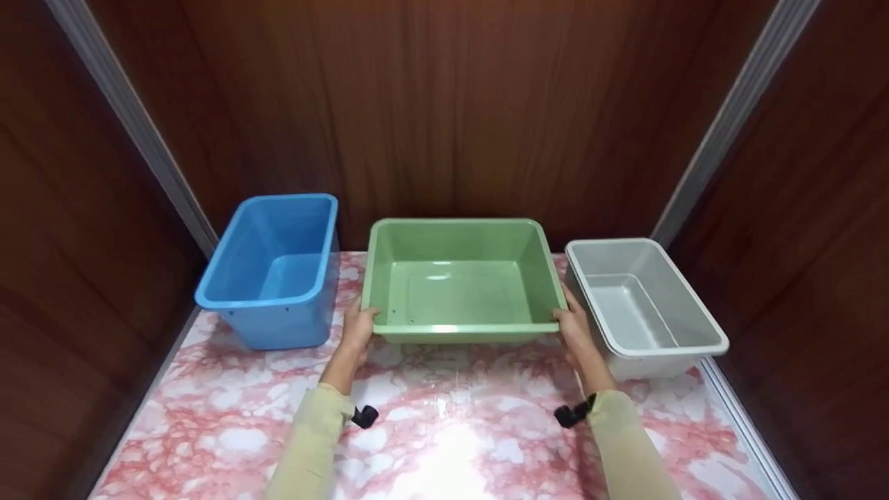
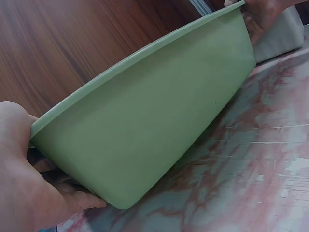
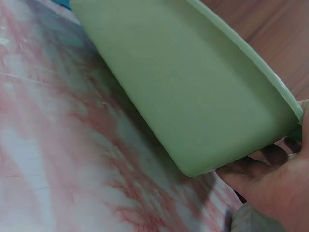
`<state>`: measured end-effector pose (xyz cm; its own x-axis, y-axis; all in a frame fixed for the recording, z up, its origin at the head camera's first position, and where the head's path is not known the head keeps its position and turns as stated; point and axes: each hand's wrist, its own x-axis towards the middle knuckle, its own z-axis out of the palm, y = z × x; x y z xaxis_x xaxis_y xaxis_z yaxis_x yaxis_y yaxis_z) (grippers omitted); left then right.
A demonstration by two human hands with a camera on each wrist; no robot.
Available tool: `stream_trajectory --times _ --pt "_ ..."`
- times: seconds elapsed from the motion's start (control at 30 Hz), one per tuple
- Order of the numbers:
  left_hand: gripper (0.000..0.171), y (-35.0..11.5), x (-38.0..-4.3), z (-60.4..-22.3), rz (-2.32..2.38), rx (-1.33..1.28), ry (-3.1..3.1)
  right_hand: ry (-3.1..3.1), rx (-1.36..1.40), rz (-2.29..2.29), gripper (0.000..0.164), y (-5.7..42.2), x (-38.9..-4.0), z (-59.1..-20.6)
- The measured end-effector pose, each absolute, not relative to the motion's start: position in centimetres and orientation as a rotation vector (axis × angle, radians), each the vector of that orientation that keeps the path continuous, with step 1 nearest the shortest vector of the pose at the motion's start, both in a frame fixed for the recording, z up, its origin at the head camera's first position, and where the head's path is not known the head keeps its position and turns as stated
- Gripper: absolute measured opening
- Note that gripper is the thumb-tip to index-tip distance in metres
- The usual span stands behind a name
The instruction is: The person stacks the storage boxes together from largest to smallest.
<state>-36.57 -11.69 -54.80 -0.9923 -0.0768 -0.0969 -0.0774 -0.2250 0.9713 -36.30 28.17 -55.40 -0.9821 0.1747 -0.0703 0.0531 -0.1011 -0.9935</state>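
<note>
green tub [image 1: 455, 329] sits center, between the blue bin and the grey tub, near the far wall [image 1: 444, 104], long side toward me, rim up. both my hands are grasping it: left hand [image 1: 358, 330] on its near left corner, right hand [image 1: 575, 330] on its near right corner, thumbs over the rim, fingers below it against the short side walls. a few dark specks inside, near left; shiny spot on its floor. its base is close over the table [image 1: 236, 403], but i can't tell for sure if it touches. blue bin [image 1: 278, 326] stands on the left, apart from the green tub. grey tub [image 1: 667, 364] on the right, just beside my right hand. table top is red and white marbled, bright glare on the near side. wall is dark brown wood grain. yellowish sleeves [image 1: 305, 444] on my arms, a small black camera [image 1: 364, 417] at each wrist.
</note>
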Motion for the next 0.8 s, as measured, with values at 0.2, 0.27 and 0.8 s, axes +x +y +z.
stream_trajectory --times 0.2,0.27,0.8 --pt "0.061 -11.0 -35.7 -55.4 2.439 -0.212 1.967 -2.05 -0.243 2.275 0.083 28.9 -35.5 -55.9" --pt "0.062 -10.9 -35.5 -55.5 2.43 -0.234 1.975 -2.062 -0.232 2.26 0.083 28.9 -35.4 -55.9" --pt "0.059 -11.4 -34.5 -56.1 2.391 -0.273 2.022 -2.264 -0.196 2.028 0.08 29.1 -35.0 -56.1"
